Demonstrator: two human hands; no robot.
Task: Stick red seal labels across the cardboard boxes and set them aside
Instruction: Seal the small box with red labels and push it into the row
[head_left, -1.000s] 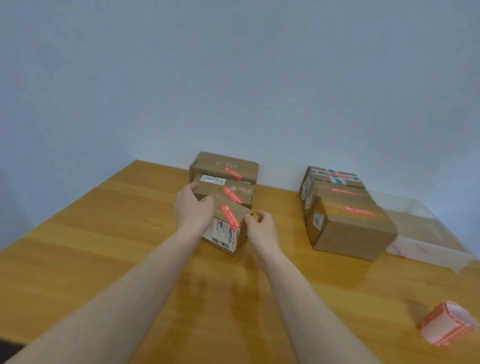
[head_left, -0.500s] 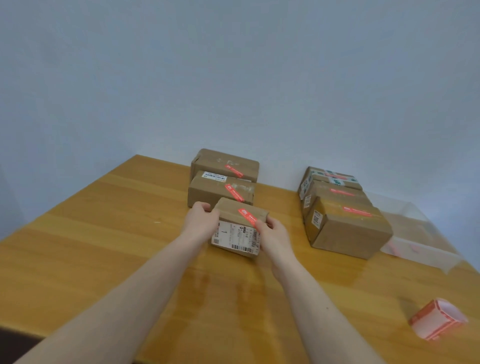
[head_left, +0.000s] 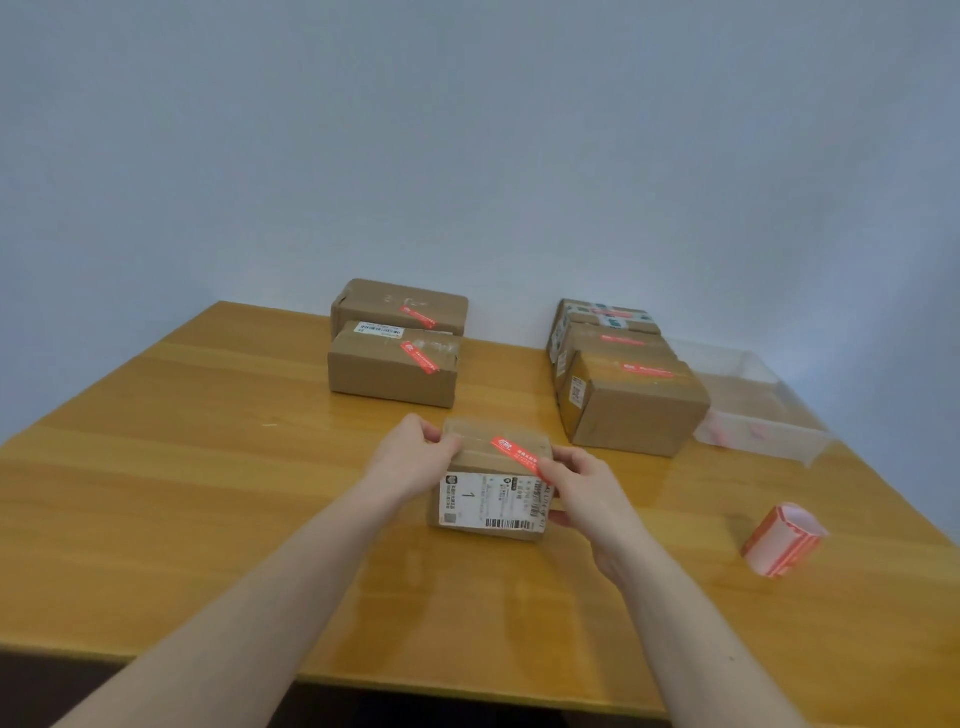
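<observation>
Gripping the small box (head_left: 488, 483) between curled left hand (head_left: 410, 457) and right hand (head_left: 582, 493) fingers, we kept its red seal label (head_left: 519, 456) exposed between them, probably for pressing.

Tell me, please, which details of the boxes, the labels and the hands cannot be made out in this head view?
- Print on the red seal label of the held box: too small to read.
- Left hand and right hand: fingertips hidden behind the box sides.
- Rear box of the right-hand row: largely hidden by the boxes in front.
- Contents of the clear tray: blurred.
- Label roll: print blurred.
</observation>
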